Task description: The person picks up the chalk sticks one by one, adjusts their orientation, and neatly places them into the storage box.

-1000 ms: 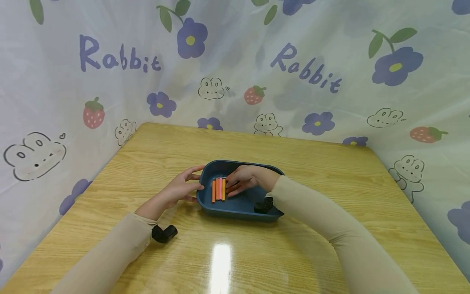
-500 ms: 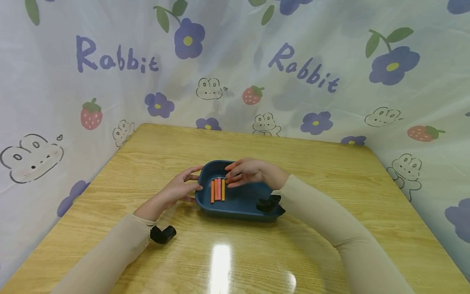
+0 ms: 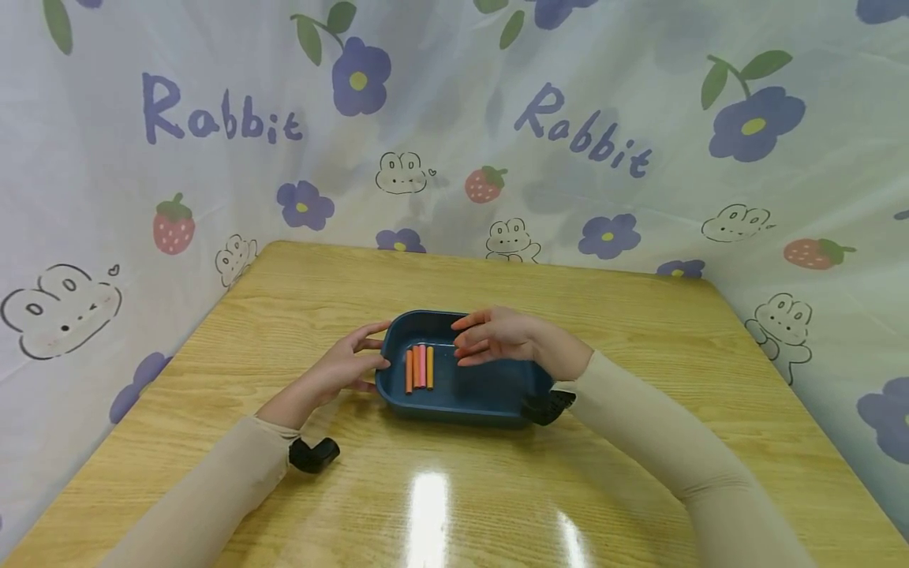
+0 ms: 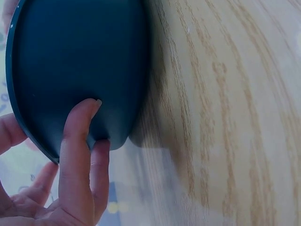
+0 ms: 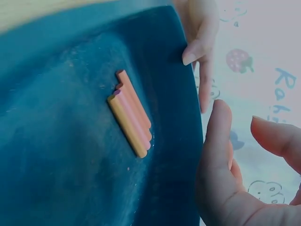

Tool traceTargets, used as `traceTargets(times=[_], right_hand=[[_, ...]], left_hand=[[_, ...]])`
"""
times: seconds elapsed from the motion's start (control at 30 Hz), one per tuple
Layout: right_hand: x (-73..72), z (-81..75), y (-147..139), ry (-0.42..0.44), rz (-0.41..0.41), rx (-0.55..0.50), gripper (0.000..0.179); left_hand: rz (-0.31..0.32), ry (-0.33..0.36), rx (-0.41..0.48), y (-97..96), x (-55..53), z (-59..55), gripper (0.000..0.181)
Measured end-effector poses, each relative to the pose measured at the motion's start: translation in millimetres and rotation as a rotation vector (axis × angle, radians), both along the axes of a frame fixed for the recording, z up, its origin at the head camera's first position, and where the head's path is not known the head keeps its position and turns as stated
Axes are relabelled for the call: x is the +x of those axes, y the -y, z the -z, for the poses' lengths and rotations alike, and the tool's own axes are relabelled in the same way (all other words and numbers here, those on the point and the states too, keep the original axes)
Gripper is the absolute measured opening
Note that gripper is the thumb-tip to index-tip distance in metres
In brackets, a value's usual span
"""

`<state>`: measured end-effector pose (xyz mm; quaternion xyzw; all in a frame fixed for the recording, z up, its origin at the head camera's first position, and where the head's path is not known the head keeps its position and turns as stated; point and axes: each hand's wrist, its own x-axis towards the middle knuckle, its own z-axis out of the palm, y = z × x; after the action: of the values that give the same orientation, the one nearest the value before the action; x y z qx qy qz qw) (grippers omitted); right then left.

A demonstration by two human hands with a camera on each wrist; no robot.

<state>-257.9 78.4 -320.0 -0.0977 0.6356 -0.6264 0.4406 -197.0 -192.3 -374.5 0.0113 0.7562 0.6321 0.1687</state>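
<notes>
A dark blue rectangular tray (image 3: 476, 394) with rounded corners sits on the table. Several chalk sticks (image 3: 419, 368), orange, pink and yellow, lie side by side on its floor near the left end. My left hand (image 3: 344, 364) steadies that end from outside; in the left wrist view its fairly straight fingers (image 4: 77, 160) spread against the outer wall. Over the tray's right half is my right hand (image 3: 507, 335), fingers loosely bent with nothing between them. In the right wrist view its thumb and forefinger are apart, and the chalk sticks (image 5: 131, 115) lie in a close row.
The wooden table (image 3: 319, 284) surrounds the tray. A printed cloth (image 3: 426, 95) with rabbits, flowers and strawberries hangs behind and at both sides. Black wrist-worn devices sit below the left wrist (image 3: 314, 455) and right wrist (image 3: 548, 408).
My right hand has drawn away from the chalk sticks, up and to the right, with its fingers loosening. The left hand stays at the tray's end, and the sticks keep their places.
</notes>
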Motion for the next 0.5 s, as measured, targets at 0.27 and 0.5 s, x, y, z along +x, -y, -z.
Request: traceTargets(times=[0.27,0.5], right_hand=[[12.6,4.9,-29.9,-0.023,0.028,-0.014,0.054],[20.7,11.3,-56.1,-0.006,0.076,-0.053,0.054]], left_hand=[[0.011,-0.017,0.008,1.2,1.6,-2.2,0.065],[0.007,-0.010,-0.003,-0.5,3.2,-5.6,0.065]])
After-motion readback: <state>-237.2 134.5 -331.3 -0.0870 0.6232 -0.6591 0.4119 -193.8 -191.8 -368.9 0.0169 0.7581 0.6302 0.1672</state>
